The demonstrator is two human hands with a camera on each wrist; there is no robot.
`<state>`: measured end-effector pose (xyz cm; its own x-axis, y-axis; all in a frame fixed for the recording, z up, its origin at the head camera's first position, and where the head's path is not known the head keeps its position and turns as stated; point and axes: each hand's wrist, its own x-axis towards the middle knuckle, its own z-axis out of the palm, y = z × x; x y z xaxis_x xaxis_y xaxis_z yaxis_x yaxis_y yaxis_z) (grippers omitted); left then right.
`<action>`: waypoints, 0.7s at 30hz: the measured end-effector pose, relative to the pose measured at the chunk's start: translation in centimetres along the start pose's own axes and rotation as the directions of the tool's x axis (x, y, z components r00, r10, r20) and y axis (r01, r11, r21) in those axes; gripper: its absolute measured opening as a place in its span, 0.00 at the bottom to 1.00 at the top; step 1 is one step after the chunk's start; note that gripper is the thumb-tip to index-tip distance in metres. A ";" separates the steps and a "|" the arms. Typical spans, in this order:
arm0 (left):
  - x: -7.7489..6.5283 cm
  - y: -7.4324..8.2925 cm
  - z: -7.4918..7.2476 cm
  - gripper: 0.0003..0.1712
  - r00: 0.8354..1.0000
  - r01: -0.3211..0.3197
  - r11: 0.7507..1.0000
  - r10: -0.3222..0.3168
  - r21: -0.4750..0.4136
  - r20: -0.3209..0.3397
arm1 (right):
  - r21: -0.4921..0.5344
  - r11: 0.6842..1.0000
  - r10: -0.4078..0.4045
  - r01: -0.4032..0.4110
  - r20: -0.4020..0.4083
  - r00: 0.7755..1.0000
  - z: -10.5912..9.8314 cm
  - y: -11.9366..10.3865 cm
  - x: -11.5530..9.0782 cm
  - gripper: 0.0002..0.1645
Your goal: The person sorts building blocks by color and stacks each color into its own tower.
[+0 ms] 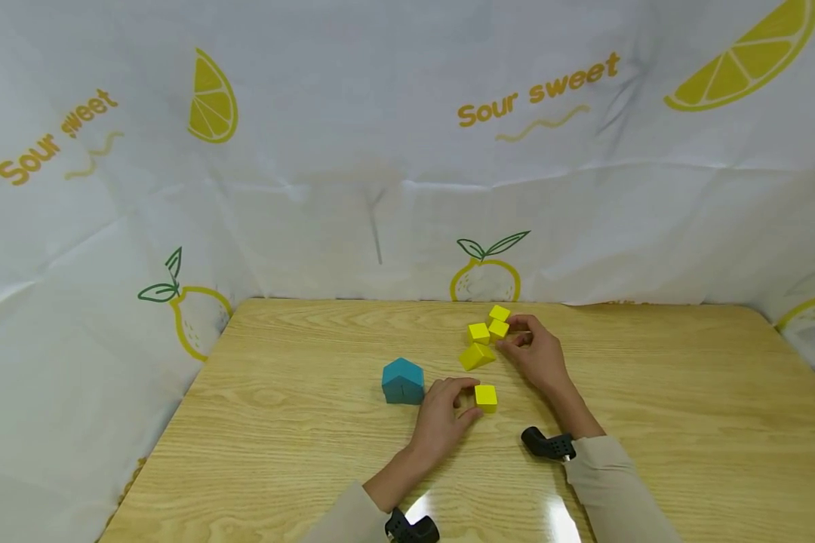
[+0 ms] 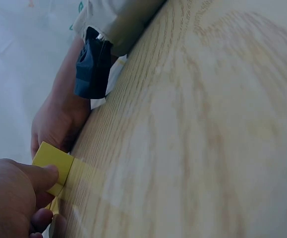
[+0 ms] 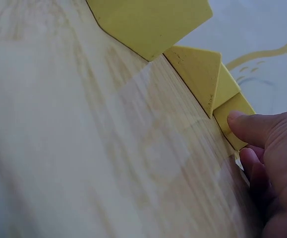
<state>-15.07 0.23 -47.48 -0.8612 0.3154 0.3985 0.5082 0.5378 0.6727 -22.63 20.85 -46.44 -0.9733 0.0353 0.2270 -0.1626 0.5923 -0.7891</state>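
Observation:
My left hand (image 1: 441, 418) pinches a yellow cube (image 1: 485, 400) at the middle of the table, thumb on the near side and index finger on the far side. In the left wrist view the thumb lies against that cube (image 2: 56, 161). Farther back, my right hand (image 1: 535, 354) has its thumb and index finger about a second yellow cube (image 1: 499, 330). The right wrist view shows the thumb pressed on this cube (image 3: 240, 131). Beside it are another yellow cube (image 1: 478, 334), one behind (image 1: 499, 314), and a yellow triangular block (image 1: 477, 357) in front.
A blue house-shaped block form (image 1: 403, 381) stands just left of my left hand. The wooden table (image 1: 278, 452) ends at the back against a white cloth (image 1: 326, 226) printed with lemons. Each wrist wears a black camera.

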 end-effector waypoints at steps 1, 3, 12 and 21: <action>0.0 0.0 0.0 0.22 1.000 -0.001 1.000 0.001 -0.002 0.000 | -0.005 1.000 -0.005 0.004 -0.005 1.000 0.0 0.0 0.0 0.26; 0.0 0.0 0.0 0.22 1.000 -0.001 1.000 0.001 -0.005 0.000 | -0.016 1.000 -0.012 0.011 -0.015 1.000 0.0 -0.1 0.0 0.25; 0.0 0.2 -0.1 0.22 1.000 0.008 1.000 -0.008 -0.010 0.000 | -0.015 1.000 0.010 -0.010 -0.033 0.999 0.0 0.1 0.0 0.25; 0.0 0.3 -0.2 0.22 1.000 0.021 1.000 -0.021 -0.007 0.014 | 0.032 0.999 -0.010 0.012 -0.054 0.998 -0.1 0.1 -0.3 0.24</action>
<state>-14.87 0.22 -47.13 -0.8718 0.3151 0.3752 0.4897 0.5388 0.6855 -22.32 20.94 -46.51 -0.9613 0.0730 0.2657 -0.1793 0.5665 -0.8043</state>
